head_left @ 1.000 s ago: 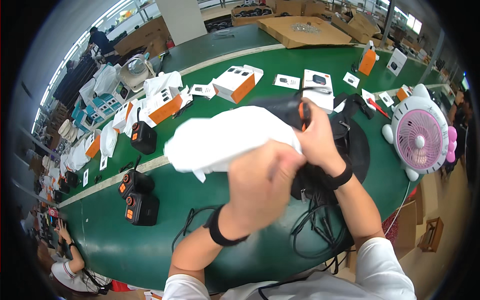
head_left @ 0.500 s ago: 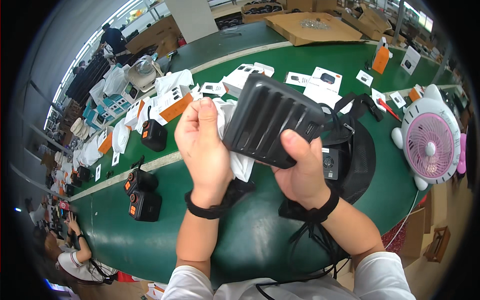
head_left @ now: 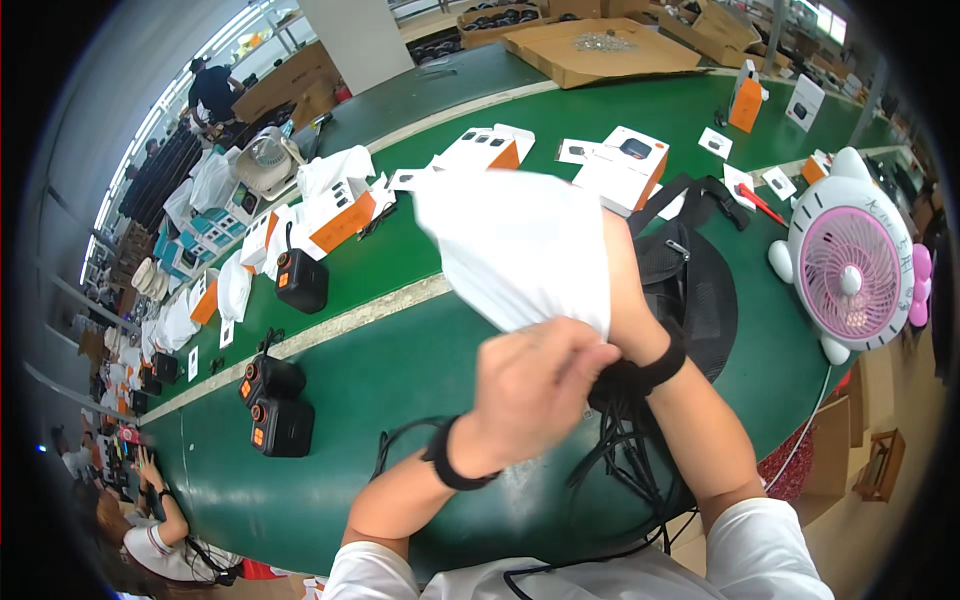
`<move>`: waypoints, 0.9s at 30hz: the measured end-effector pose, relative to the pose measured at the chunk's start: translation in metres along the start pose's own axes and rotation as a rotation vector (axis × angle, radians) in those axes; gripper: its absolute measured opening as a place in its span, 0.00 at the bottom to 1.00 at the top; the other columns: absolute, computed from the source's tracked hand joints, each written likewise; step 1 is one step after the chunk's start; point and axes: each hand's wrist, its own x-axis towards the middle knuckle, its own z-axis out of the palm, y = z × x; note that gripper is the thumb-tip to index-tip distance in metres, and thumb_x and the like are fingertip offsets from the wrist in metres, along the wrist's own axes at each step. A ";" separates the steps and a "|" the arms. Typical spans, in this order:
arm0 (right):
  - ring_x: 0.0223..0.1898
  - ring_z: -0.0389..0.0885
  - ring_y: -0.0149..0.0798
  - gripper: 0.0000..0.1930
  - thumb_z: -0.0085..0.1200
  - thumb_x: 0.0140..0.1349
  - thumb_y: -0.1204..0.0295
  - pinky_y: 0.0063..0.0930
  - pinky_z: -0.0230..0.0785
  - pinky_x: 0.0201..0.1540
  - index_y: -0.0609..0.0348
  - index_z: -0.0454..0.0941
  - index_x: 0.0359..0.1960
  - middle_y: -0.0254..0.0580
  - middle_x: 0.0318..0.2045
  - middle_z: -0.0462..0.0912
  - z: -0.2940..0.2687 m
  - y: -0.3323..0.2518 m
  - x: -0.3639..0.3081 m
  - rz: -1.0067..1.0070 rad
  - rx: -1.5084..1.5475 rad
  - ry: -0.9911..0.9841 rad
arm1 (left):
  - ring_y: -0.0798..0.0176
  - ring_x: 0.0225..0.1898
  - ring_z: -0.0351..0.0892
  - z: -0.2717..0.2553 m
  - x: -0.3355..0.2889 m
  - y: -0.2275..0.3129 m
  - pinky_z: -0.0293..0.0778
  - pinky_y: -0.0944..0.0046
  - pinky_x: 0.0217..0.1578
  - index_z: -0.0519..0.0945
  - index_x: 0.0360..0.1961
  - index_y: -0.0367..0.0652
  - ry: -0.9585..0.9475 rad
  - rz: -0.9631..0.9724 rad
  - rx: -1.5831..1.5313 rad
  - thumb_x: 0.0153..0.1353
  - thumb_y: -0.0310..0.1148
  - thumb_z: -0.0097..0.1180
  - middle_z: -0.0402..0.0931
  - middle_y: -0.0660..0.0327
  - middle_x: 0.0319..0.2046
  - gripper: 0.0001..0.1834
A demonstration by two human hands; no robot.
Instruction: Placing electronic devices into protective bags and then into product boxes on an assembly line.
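Note:
A white soft bag is spread in front of me, its open end at my right wrist. My left hand is closed, pinching the bag's edge between thumb and fingers. My right hand reaches inside the bag. Its fingers are covered, so what they hold does not show. The black ribbed case seen earlier is out of sight. Beyond my right forearm lies a black mesh bag with straps. Black cords lie under my right wrist.
Black boxy devices with orange buttons stand at left on the green table. White-and-orange boxes line the far side. A white and pink fan stands at right. A co-worker sits at far left.
The black ribbed case has gone from view, and the white bag now covers my right hand. My left hand has moved down and right to the bag's edge by my right wrist.

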 end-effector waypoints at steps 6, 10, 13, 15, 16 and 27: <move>0.41 0.78 0.34 0.15 0.47 0.63 0.71 0.28 0.74 0.44 0.66 0.72 0.50 0.41 0.42 0.79 -0.028 0.043 -0.012 0.351 1.063 0.480 | 0.74 0.19 0.69 0.010 0.091 -0.049 0.64 0.73 0.23 0.76 0.22 0.39 0.156 -0.331 -0.250 0.64 0.36 0.52 0.70 0.67 0.14 0.15; 0.42 0.78 0.36 0.16 0.50 0.61 0.72 0.30 0.74 0.45 0.67 0.72 0.49 0.43 0.42 0.79 -0.093 0.059 -0.033 0.267 0.904 0.418 | 0.52 0.34 0.81 -0.024 0.206 -0.226 0.74 0.59 0.38 0.81 0.30 0.33 0.173 -0.435 0.422 0.53 0.53 0.58 0.81 0.49 0.28 0.27; 0.42 0.78 0.38 0.17 0.51 0.59 0.72 0.31 0.74 0.45 0.67 0.72 0.49 0.44 0.42 0.79 -0.125 0.057 -0.064 0.194 0.720 0.391 | 0.48 0.50 0.78 0.018 0.235 -0.292 0.73 0.57 0.49 0.81 0.44 0.38 -0.222 -0.735 0.762 0.45 0.61 0.60 0.80 0.48 0.45 0.36; 0.42 0.78 0.39 0.18 0.53 0.58 0.72 0.31 0.73 0.45 0.67 0.72 0.49 0.45 0.42 0.79 -0.124 0.044 -0.075 0.143 0.616 0.365 | 0.52 0.50 0.78 0.026 0.242 -0.327 0.72 0.59 0.50 0.82 0.44 0.41 -0.415 -0.802 0.752 0.46 0.59 0.60 0.78 0.53 0.49 0.33; 0.42 0.78 0.40 0.18 0.53 0.57 0.72 0.31 0.73 0.45 0.67 0.72 0.49 0.45 0.42 0.79 -0.108 0.036 -0.077 0.118 0.608 0.346 | 0.53 0.49 0.78 0.011 0.237 -0.354 0.72 0.59 0.49 0.83 0.41 0.41 -0.391 -0.831 0.787 0.46 0.56 0.60 0.79 0.54 0.49 0.30; 0.42 0.78 0.46 0.22 0.60 0.51 0.72 0.35 0.72 0.46 0.67 0.72 0.48 0.50 0.41 0.79 -0.074 0.026 -0.046 -0.017 0.191 0.185 | 0.37 0.36 0.76 -0.043 0.134 -0.171 0.73 0.48 0.37 0.77 0.25 0.32 -0.171 -0.084 0.600 0.51 0.32 0.52 0.77 0.41 0.31 0.11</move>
